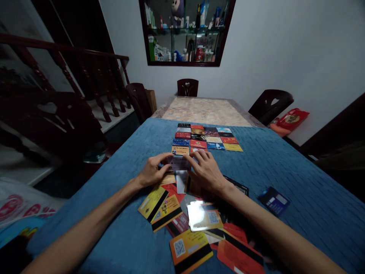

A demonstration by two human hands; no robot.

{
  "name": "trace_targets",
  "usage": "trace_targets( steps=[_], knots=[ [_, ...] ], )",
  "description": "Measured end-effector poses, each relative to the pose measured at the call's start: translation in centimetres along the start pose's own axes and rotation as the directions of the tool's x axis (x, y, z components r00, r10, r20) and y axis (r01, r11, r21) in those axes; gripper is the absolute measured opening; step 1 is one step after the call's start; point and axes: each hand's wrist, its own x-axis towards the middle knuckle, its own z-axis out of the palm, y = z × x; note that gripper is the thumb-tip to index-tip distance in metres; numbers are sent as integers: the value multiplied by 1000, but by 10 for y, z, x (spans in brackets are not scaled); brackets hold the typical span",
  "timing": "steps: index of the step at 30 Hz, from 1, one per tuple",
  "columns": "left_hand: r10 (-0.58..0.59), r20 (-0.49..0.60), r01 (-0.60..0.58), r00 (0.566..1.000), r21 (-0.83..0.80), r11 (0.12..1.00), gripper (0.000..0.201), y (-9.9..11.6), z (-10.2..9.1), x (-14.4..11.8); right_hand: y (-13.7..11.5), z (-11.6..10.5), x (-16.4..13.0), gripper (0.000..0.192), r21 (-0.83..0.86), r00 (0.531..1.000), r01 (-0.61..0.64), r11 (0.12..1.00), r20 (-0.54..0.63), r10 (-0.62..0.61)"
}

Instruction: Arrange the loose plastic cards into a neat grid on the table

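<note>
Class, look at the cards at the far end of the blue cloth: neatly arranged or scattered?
Neatly arranged: the far cards lie flat in rows and columns.

The hands [179, 171] hide part of the blurred card [179, 163]; card print is too small to read.

Bare blue cloth [299, 163] lies open right and left; card grid [205, 139] blocks ahead, loose cards [196, 224] below

Dim, wide-angle warp, card glare
</note>
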Motion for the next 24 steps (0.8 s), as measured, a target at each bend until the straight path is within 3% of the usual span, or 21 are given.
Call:
trace_targets(
  steps=[5,16,24],
  knots=[
    [127,0,-127,992,60,990,40,-5,5,-1,6,-2,0,43,16,1000,-22,1000,18,22],
    [290,127,-312,949,216,925,59,-3,-2,19,16,-6,1,44,16,999,-44,999,-8,44],
    [301,237,-363,924,288,886,53,-4,-12,41,29,-9,6,47,49,999,-43,998,31,42]
  ],
)
